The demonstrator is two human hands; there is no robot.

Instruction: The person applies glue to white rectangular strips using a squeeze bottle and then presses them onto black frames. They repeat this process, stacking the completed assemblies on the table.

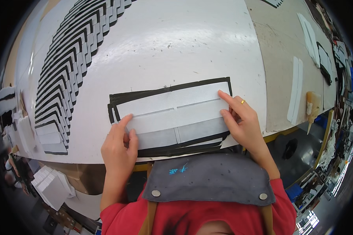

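Note:
A flat rectangular panel (200, 102), white and pale grey with a black border, lies slightly turned on a stack of similar black-edged panels (145, 152) near the table's front edge. Two thin slots run along it, and a short strip crosses its grey lower band. My left hand (119, 145) grips its left end, with index finger and thumb on the face. At the right end my right hand (241, 117) holds it the same way, a gold ring on one finger. The other fingers of both hands are curled and partly hidden.
A long overlapping row of black-edged panels (62, 84) runs up the left of the white table (176, 43). To the right are pale strips (295, 90) and a yellowish glue bottle (313, 103) on a beige board. White sheets (51, 186) are stacked at lower left.

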